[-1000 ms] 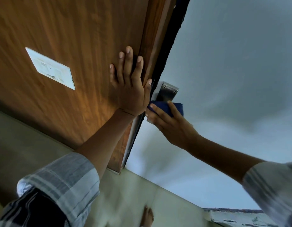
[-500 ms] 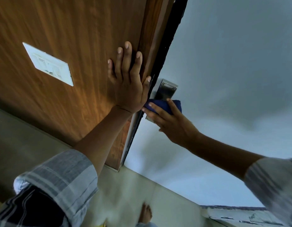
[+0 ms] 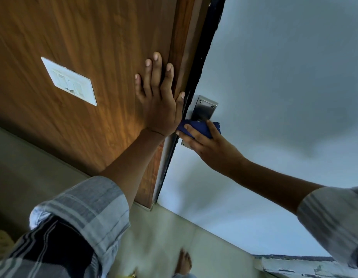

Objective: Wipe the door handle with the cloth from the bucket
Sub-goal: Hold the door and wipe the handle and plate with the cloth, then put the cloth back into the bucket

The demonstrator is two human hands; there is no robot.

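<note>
My left hand [image 3: 158,101] lies flat, fingers spread, against the brown wooden door [image 3: 83,57] near its edge. My right hand [image 3: 210,143] grips a blue cloth [image 3: 196,127] and presses it over the door handle on the pale side of the door. Above the cloth shows the steel backplate [image 3: 205,109] with its screws. The handle lever itself is hidden under the cloth and my fingers. No bucket is in view.
A white label plate [image 3: 69,81] is fixed on the wooden face at left. The pale blue-grey door surface [image 3: 284,77] fills the right. Below are light floor tiles [image 3: 164,237] and my bare foot [image 3: 184,261]. A chipped ledge [image 3: 294,265] sits at bottom right.
The view has shifted slightly. My right hand with the cloth has moved a little along the handle, still below the backplate. My left hand stays pressed flat on the door.
</note>
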